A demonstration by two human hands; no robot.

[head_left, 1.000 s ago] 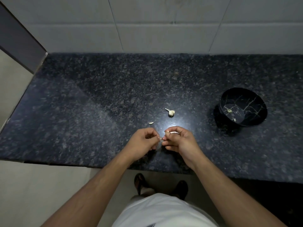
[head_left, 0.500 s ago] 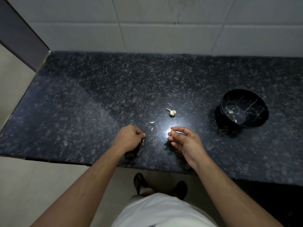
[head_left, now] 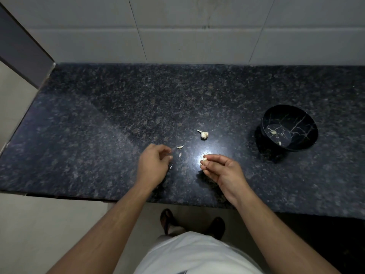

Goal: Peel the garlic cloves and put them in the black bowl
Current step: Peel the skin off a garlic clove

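My right hand (head_left: 221, 171) pinches a pale garlic clove (head_left: 204, 160) at its fingertips, just above the dark granite counter (head_left: 98, 139). My left hand (head_left: 154, 165) hovers a little to the left with loosely curled fingers, and a scrap of peel (head_left: 171, 166) lies at its fingertips. An unpeeled garlic piece with a stem (head_left: 203, 134) lies on the counter behind my hands. The black bowl (head_left: 289, 130) with gold veins stands at the right and holds two small peeled cloves (head_left: 273, 133).
Two bits of garlic skin (head_left: 180, 146) lie on the counter between my hands. A tiled wall (head_left: 197, 30) runs along the back. The counter's front edge is just below my wrists, with my feet on the floor beneath.
My hands have pulled apart: the left one moved left and dropped skin onto the counter, while the right one kept the clove. The view shifted slightly downward.
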